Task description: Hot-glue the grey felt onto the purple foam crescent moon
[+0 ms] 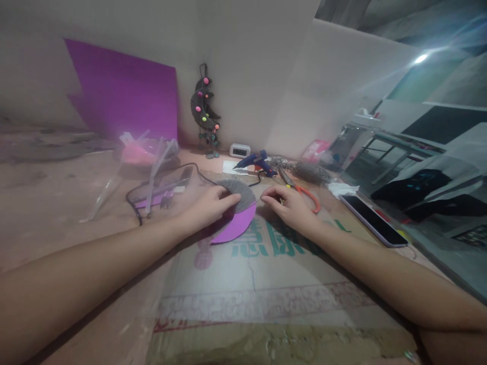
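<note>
A crescent-shaped piece (236, 225) lies on the cardboard, its lower part bare purple and its upper part wrapped in grey yarn (243, 192). My left hand (207, 205) grips its left edge, thumb laid on top of the wrapped part and fingers partly hidden. Just right of the crescent, my right hand (289, 205) is closed in a pinch, with what looks like a thin, faint strand of yarn running from the fingertips to the crescent. Close behind the right hand lie orange-handled scissors (310, 198) and a blue glue gun (253, 160).
A printed cardboard sheet (213, 299) covers the tabletop. Behind stand a white digital clock (239, 150), a hanging crescent ornament (198, 109) and a purple sheet (129, 91). A grey yarn bundle (312, 172) and phone (375, 220) lie right; a cable (131, 203) loops left.
</note>
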The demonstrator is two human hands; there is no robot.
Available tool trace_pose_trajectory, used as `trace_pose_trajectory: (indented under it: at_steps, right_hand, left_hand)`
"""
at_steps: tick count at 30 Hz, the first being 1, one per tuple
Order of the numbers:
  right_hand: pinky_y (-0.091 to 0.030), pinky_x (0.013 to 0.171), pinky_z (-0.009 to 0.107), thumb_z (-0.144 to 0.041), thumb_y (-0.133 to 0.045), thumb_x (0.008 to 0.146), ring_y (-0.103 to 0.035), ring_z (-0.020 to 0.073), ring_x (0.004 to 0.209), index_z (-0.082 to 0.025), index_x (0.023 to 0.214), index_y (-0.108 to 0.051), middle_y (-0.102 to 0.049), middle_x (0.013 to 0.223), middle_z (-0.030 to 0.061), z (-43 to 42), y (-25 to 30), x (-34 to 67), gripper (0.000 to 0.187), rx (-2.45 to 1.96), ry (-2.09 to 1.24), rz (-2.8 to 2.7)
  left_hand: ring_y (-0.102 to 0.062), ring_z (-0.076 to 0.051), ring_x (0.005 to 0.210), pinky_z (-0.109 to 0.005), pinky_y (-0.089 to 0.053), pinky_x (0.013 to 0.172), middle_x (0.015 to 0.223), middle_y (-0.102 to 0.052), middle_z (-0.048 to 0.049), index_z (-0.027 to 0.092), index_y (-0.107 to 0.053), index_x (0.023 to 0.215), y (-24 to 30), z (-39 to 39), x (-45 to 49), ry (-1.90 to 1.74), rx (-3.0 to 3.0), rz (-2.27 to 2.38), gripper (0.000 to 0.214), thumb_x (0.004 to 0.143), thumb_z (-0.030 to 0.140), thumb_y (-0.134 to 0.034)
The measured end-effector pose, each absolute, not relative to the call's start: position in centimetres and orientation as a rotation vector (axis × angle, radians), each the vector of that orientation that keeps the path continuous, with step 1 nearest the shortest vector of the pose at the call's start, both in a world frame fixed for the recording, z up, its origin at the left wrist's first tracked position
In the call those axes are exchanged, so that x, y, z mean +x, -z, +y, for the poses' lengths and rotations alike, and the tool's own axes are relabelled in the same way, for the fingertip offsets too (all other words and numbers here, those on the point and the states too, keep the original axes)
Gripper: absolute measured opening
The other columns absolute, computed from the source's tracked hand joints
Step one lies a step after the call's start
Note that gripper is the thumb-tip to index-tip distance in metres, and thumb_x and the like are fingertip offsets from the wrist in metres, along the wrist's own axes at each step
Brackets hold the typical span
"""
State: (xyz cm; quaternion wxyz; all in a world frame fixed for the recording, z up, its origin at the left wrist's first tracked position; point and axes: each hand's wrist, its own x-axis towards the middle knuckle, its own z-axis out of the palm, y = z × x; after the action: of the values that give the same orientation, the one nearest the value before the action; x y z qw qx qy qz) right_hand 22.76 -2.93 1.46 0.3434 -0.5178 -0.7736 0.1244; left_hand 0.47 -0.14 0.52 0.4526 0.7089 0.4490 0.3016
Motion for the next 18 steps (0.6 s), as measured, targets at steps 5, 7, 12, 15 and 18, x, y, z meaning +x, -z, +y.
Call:
trace_pose_trajectory:
  at_steps: [5, 7, 12, 15, 18]
  right_hand:
    - [-0.044, 0.063, 0.028, -0.027, -0.057, 0.086, -0.060, 0.0157, 0.070, -0.018, 0.080, -0.064, -0.069, 0.079, 0.0033, -3.26, -1.83, 22.53, 0.012, -1.375, -0.281, -2.005]
    - [-0.044, 0.063, 0.027, -0.027, -0.057, 0.087, -0.060, 0.0159, 0.071, -0.018, 0.080, -0.064, -0.069, 0.079, 0.0032, -3.32, -1.90, 22.49, 0.013, -1.384, -0.270, -2.008]
    - [-0.044, 0.064, 0.028, -0.027, -0.057, 0.086, -0.060, 0.0160, 0.071, -0.018, 0.079, -0.064, -0.069, 0.079, 0.0032, -3.36, -1.96, 22.40, 0.013, -1.385, -0.257, -2.002]
    - [-0.044, 0.064, 0.027, -0.027, -0.057, 0.086, -0.060, 0.0159, 0.071, -0.018, 0.079, -0.064, -0.069, 0.078, 0.0031, -3.42, -2.01, 22.38, 0.013, -1.384, -0.254, -2.001]
    - [-0.044, 0.064, 0.027, -0.027, -0.057, 0.086, -0.060, 0.0156, 0.071, -0.018, 0.080, -0.064, -0.069, 0.079, 0.0027, -3.52, -2.07, 22.40, 0.013, -1.383, -0.253, -1.999]
  left_hand:
    - [-0.050, -0.010, 0.047, -0.022, -0.034, 0.044, 0.057, -0.058, -0.0020, 0.015, -0.056, 0.064, -0.22, -0.02, 0.39, -0.733, 1.766, 1.071, 0.035, 0.084, 0.045, -0.053]
    - [-0.050, -0.010, 0.046, -0.022, -0.034, 0.043, 0.058, -0.058, -0.0021, 0.015, -0.056, 0.065, -0.19, -0.08, 0.36, -0.722, 1.770, 1.069, 0.036, 0.084, 0.046, -0.052]
    - [-0.050, -0.010, 0.048, -0.022, -0.035, 0.044, 0.058, -0.056, -0.0007, 0.016, -0.055, 0.065, -0.28, -0.29, 0.43, -0.705, 1.741, 0.996, 0.033, 0.084, 0.042, -0.051]
    - [-0.049, -0.010, 0.049, -0.022, -0.035, 0.045, 0.058, -0.055, 0.0002, 0.016, -0.055, 0.066, -0.34, -0.37, 0.52, -0.708, 1.751, 0.959, 0.030, 0.084, 0.040, -0.051]
    - [-0.049, -0.011, 0.051, -0.022, -0.036, 0.047, 0.058, -0.054, 0.0006, 0.016, -0.055, 0.067, -0.34, -0.43, 0.55, -0.703, 1.734, 0.926, 0.028, 0.083, 0.039, -0.052]
